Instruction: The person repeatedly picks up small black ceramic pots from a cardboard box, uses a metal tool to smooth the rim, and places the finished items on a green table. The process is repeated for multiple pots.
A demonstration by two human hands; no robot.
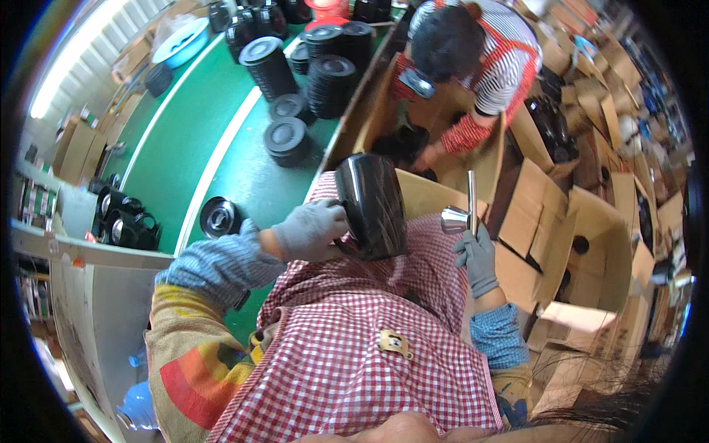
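Above the red-and-white checked fabric apron, I see the left grey-gloved hand, fingers curled against a glossy black cylindrical vessel. My right grey-gloved hand has its fingers pinching a shiny silver metal rod-and-cone tool.

The left hand covers part of the black jug, whose far side is out of sight. The right hand hides the lower end of the metal tool. Dark items in the carton below the co-worker are too shadowed to tell apart. The upper edge cuts off a red object; blurred hair crosses the lower right
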